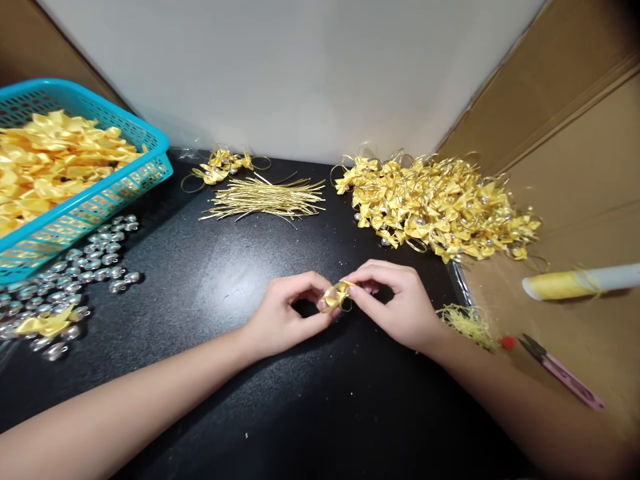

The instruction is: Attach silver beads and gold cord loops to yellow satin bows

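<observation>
Both hands meet over the middle of the black table (pixel 210 373). My left hand (pixel 285 313) and my right hand (pixel 397 303) pinch one small yellow ribbon bow (pixel 336 297) between their fingertips, with a thin gold tie around it. Behind the hands lies a bundle of gold wire ties (pixel 265 198). A big heap of finished yellow bows (pixel 440 207) with gold loops lies to the right rear. A few more bows (pixel 223 165) lie at the back centre.
A turquoise basket (pixel 95 207) full of plain yellow ribbon bows stands at the left. Several clear beads (pixel 75 273) are scattered below it. On the cardboard at the right lie pink scissors (pixel 563 373), a yellow-wrapped roll (pixel 575 283) and yellow scraps (pixel 470 323).
</observation>
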Demonstrator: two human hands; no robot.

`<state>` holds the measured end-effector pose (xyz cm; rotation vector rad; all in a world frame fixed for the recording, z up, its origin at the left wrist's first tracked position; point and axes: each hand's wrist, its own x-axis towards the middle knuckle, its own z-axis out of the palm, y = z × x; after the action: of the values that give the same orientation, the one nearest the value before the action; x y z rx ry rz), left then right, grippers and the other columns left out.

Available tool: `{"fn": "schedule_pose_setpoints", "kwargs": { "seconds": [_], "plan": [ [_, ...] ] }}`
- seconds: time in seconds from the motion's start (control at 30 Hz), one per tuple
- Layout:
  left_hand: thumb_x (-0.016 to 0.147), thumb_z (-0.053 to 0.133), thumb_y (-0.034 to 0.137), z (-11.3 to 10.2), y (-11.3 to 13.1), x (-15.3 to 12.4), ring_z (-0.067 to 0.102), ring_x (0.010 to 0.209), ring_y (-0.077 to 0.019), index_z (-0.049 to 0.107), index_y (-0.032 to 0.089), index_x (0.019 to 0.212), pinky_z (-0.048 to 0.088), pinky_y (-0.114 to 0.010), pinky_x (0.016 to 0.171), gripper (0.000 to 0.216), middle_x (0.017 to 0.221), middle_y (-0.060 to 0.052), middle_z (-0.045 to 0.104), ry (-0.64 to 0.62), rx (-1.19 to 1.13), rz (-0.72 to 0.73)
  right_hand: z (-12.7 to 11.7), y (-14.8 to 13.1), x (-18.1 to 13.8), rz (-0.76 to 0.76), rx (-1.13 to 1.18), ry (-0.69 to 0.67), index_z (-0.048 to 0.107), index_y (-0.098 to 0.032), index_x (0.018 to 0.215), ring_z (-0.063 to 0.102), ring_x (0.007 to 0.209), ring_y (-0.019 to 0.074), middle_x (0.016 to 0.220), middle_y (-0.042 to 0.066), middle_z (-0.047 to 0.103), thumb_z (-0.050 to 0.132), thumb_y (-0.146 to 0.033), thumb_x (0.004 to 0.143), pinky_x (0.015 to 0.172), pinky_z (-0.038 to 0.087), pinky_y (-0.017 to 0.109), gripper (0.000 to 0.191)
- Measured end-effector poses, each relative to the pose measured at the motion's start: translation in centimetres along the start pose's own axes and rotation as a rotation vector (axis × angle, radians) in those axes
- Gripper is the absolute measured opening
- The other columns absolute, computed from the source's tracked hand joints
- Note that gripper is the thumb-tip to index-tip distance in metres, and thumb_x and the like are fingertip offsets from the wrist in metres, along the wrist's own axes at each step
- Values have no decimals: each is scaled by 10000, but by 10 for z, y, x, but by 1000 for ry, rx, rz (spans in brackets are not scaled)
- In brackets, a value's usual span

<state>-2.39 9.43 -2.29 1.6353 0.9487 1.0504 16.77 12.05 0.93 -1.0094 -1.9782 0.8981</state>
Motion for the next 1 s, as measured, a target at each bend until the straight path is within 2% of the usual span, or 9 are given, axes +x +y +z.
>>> {"fn": "schedule_pose_setpoints", "kwargs": {
  "seconds": [0.2,0.3,0.4,0.53,0.6,0.7,0.8,0.9,1.0],
  "plan": [
    [805,647,109,-3,4,0,656,641,-101,624,134,804,542,-180,608,34,728,-34,694,78,123,122,4,1,-6,-238,45,110,714,-173,811,679,691,134,766,48,725,637,-71,792,634,552,248,129],
    [805,648,68,-7,5,2,673,677,-107,638,145,861,545,-190,636,96,763,-36,716,128,306,360,4,4,-7,-334,40,174,708,-181,836,693,719,150,777,57,733,618,-43,804,659,571,272,168],
    [800,646,22,-10,5,2,666,695,-103,627,151,968,545,-196,651,213,798,-34,725,139,435,569,3,7,-6,-372,59,190,696,-191,855,684,704,152,768,48,729,604,-25,812,657,564,293,195],
    [791,668,10,-11,3,1,660,731,-107,632,128,985,559,-211,693,229,801,-39,726,161,504,691,-1,10,-4,-414,59,122,685,-197,829,673,755,162,815,48,727,631,-56,796,725,546,340,154],
    [787,676,11,-11,3,0,669,779,-121,640,107,988,569,-224,710,226,848,-65,735,142,517,720,-4,9,-4,-333,76,105,683,-191,875,668,839,181,899,67,721,626,-101,789,786,538,364,137],
    [797,674,28,-12,4,-1,677,834,-143,650,106,970,580,-253,736,191,896,-86,736,115,523,718,-4,6,-7,-57,214,9,657,-177,1013,671,828,169,933,71,714,611,-174,803,756,555,323,215],
    [795,676,38,-12,4,-1,670,838,-146,653,125,923,571,-263,747,156,911,-78,727,128,513,706,1,3,-8,142,334,-113,674,-168,886,668,681,132,773,35,714,648,-210,800,643,553,250,99],
    [782,656,19,-11,5,-2,643,839,-139,647,168,895,544,-265,755,188,945,-54,687,216,520,586,7,2,-8,189,308,-33,688,-166,764,680,656,137,723,35,721,668,-197,784,615,549,245,42],
    [775,623,57,-8,9,-2,587,731,-118,600,177,829,507,-232,641,134,826,-21,604,351,357,303,11,2,-10,166,253,77,708,-171,783,694,658,149,737,42,738,672,-170,781,628,562,267,36]
  ]
}}
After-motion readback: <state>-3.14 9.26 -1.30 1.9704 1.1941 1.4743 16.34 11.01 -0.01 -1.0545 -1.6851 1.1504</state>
